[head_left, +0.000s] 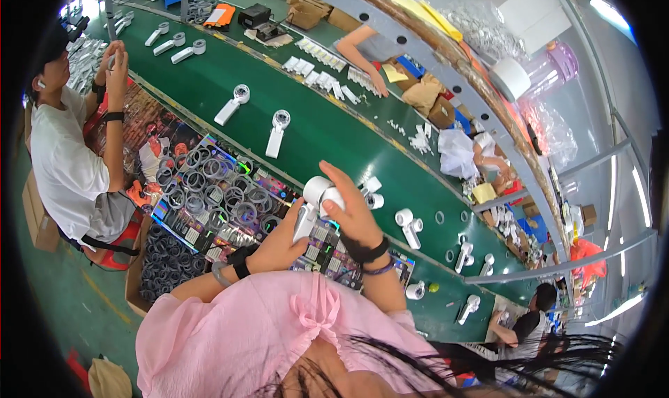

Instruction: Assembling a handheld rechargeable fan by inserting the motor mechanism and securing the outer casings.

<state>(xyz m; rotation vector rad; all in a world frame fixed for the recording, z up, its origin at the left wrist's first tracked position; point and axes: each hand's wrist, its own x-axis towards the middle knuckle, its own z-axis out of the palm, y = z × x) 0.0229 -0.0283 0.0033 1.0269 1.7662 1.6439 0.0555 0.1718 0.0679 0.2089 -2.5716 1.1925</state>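
Left hand [277, 245]: grip closed round the stick handle of a white round-headed handheld device [311, 207]. Right hand [352, 213]: grip partly curled, palm and thumb against the device's round head, fingers extended upward along its far side. The device is up in front of the chest, tilted, head above handle, near the edge of the wide green conveyor belt [334, 143].

Left of the hands: a spread of loose grey rings [244, 212] on a desk with a colourful printed cover [327, 251]. Below it, a brown cardboard box [134, 276] full of dark grey rings [171, 269].

On the belt: two similar white round-headed units ahead of the hands, one [277, 134] nearer, one [233, 105] further left. More to the right, including a white unit [409, 228] near the right hand. Co-worker in a white top [66, 143] sits at left, both hands raised. Another person's bare forearm [362, 56] reaches in across the belt.
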